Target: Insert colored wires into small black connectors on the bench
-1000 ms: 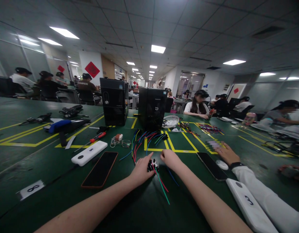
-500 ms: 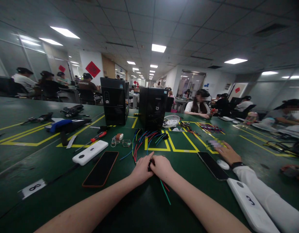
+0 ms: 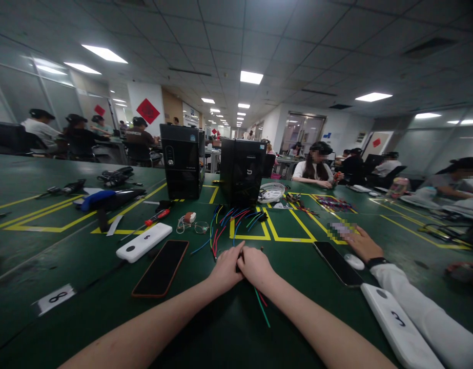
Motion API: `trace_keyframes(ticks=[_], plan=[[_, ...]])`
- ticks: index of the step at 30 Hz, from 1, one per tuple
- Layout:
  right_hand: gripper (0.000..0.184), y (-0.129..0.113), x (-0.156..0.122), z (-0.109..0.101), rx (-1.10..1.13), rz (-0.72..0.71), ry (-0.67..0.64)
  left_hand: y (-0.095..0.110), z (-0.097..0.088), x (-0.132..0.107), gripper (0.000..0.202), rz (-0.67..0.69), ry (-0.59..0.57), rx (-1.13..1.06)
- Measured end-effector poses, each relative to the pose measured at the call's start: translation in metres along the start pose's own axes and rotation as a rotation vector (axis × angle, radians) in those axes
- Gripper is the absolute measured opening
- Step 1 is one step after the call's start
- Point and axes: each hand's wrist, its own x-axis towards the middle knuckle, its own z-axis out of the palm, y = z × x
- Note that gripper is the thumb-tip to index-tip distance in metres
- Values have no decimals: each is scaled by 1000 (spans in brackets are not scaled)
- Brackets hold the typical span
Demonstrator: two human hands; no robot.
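In the middle of the table, my left hand point(image 3: 226, 267) and my right hand point(image 3: 256, 266) meet, fingers bent together. Both are closed around a small dark piece, mostly hidden, with green and red wires point(image 3: 262, 307) trailing out below my right hand. My left index finger lies stretched over the top. Beyond the hands lies a spread of loose blue, red and yellow wires point(image 3: 221, 230); some of their ends reach close to my left fingers.
Left are a phone point(image 3: 161, 269), a white power bank point(image 3: 144, 243), glasses point(image 3: 201, 227) and a screwdriver point(image 3: 157, 217). Right are another phone point(image 3: 337, 262), a second power bank point(image 3: 399, 323) and a co-worker's hand point(image 3: 363, 244). Two computer towers point(image 3: 242, 171) point(image 3: 181, 164) and a white basket point(image 3: 272, 192) stand behind.
The hands stay together in nearly the same place, with a slight shift of the fingers. Less of the dark piece shows between them; the whole view has moved slightly.
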Motion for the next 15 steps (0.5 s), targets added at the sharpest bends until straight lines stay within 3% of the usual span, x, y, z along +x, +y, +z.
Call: trace_keyframes(ticks=[6,10,15], plan=[[28,-7,-2,6,-205,-61,-7,-1,1,0,76,1,9,1],[30,-10,0,-5,-305,-100,28,-3,3,1,77,21,44,-23],[27,10,9,-20,-175,115,6,-3,3,1,84,-15,43,-41]])
